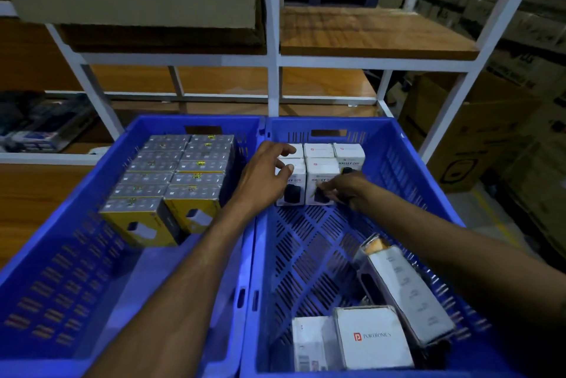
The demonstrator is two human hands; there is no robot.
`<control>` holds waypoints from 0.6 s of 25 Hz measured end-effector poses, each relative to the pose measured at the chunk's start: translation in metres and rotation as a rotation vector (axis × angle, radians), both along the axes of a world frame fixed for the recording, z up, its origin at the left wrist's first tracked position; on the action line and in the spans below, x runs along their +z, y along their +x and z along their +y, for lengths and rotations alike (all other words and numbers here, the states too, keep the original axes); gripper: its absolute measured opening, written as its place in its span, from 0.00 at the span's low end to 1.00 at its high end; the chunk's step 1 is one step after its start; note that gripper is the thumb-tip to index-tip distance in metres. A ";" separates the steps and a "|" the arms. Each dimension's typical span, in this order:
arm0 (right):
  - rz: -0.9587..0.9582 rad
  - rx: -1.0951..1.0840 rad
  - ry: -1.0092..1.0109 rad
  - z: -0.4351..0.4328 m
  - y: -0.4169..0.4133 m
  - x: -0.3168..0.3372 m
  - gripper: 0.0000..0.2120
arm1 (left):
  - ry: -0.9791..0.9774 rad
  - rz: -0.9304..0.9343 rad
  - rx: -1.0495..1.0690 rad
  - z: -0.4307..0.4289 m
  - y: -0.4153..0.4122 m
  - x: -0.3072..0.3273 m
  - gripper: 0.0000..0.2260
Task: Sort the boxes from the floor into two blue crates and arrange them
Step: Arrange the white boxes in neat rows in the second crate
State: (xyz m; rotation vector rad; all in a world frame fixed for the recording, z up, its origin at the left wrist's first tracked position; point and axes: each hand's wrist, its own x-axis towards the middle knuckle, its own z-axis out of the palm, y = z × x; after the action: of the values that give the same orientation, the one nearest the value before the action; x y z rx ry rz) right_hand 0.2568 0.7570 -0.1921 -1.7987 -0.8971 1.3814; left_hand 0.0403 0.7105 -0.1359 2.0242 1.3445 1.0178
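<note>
Two blue crates sat side by side. The left crate (61,255) held the yellow boxes (171,181) in two neat lines at its far end. The right crate (306,243) had a small block of white boxes (349,152) standing against its far wall. The left hand (266,175) reached across to the front-left white box (294,184). Its grip was curled over the top of that box, thumb in front and fingers behind. The right hand (346,190) was low at the front of the middle white box (321,169). Its fingers were bent there, but I could not tell if the grip pinched the box or only pushed it. Both hands were right at the block, at the far end from the person. The loose white boxes (370,338) lay at the near end, and one was tipped against the right wall with its long side pointing away. The right arm looked nearer to them. Between the block and the loose ones the crate floor was bare, so there was room to slide more boxes up.
</note>
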 end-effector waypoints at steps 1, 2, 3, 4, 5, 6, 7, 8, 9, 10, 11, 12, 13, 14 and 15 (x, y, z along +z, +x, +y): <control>-0.029 -0.035 0.025 0.001 -0.003 -0.006 0.28 | 0.000 0.007 0.002 0.001 -0.001 0.000 0.13; -0.065 -0.060 0.046 0.001 -0.003 -0.012 0.22 | 0.001 0.012 0.000 0.001 -0.001 0.001 0.13; -0.097 -0.069 0.047 0.002 -0.004 -0.015 0.20 | 0.000 0.018 0.000 0.001 -0.001 0.001 0.13; -0.109 -0.055 0.036 0.002 -0.003 -0.014 0.19 | 0.000 0.027 0.001 0.001 -0.002 0.001 0.13; -0.126 -0.016 0.016 0.001 -0.001 -0.008 0.19 | 0.002 0.040 0.003 0.002 -0.003 0.001 0.13; -0.160 0.046 0.001 0.002 0.001 -0.001 0.21 | 0.007 0.055 0.004 0.003 -0.003 0.001 0.12; -0.234 0.125 -0.016 0.000 0.004 0.008 0.27 | 0.014 0.073 0.002 0.003 -0.004 0.000 0.12; -0.356 0.215 -0.029 -0.006 0.008 0.019 0.35 | 0.021 0.097 -0.002 0.003 -0.004 0.000 0.12; -0.560 0.336 -0.033 -0.011 0.013 0.026 0.42 | 0.034 0.130 -0.008 0.004 -0.003 -0.001 0.12; -0.820 0.499 -0.041 -0.019 0.018 0.035 0.43 | 0.052 0.169 -0.016 0.005 -0.003 -0.002 0.12; -1.049 0.676 -0.059 -0.031 0.020 0.044 0.40 | 0.070 0.213 -0.024 0.005 -0.003 -0.003 0.11; -1.190 0.860 -0.111 -0.043 0.021 0.048 0.39 | 0.088 0.259 -0.030 0.004 -0.002 -0.003 0.11; -1.230 1.012 -0.202 -0.054 0.022 0.050 0.39 | 0.114 0.311 -0.037 0.003 -0.001 -0.001 0.11; -1.212 1.101 -0.285 -0.063 0.023 0.052 0.40 | 0.144 0.368 -0.051 0.002 0.000 0.000 0.11; -1.185 1.146 -0.355 -0.071 0.023 0.054 0.38 | 0.164 0.426 -0.068 0.000 0.002 0.002 0.10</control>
State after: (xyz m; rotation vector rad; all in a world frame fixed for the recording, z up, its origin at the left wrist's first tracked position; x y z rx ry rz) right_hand 0.2797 0.6865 -0.1377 -2.5023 -2.7422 0.8865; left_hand 0.0419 0.7102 -0.1342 2.4947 1.4207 0.7094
